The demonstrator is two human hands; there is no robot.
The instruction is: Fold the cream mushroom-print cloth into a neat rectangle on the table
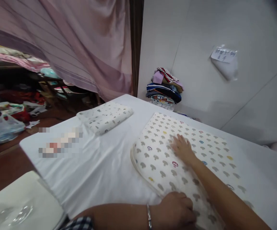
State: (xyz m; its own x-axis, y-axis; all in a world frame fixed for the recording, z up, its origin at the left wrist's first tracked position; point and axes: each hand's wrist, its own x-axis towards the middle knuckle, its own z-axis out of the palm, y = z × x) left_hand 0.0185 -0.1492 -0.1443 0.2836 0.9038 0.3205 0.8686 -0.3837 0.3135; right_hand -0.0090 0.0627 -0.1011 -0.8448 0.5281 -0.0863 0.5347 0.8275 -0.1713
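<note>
A white cloth with a print of grey mushrooms (162, 174) lies folded in layers on the white-covered table, its rounded edge toward the left. My right hand (183, 147) rests flat on the middle of it, fingers spread and slightly smeared by motion. Lower down, at the near part of the cloth, my left hand (177, 207) has its fingers curled down and closed on the fabric; the fingertips are hidden. A bracelet circles the left wrist. Farther left lies a second folded white cloth (107, 116) with a small print.
The white-covered table (100, 172) stands against a pale wall. Folded clothes (164, 88) are stacked at its far edge. A pixelated patch covers something on the left. A pink curtain (92, 41), a plastic bag (4, 127) and a pale seat-like surface (25, 191) are leftward.
</note>
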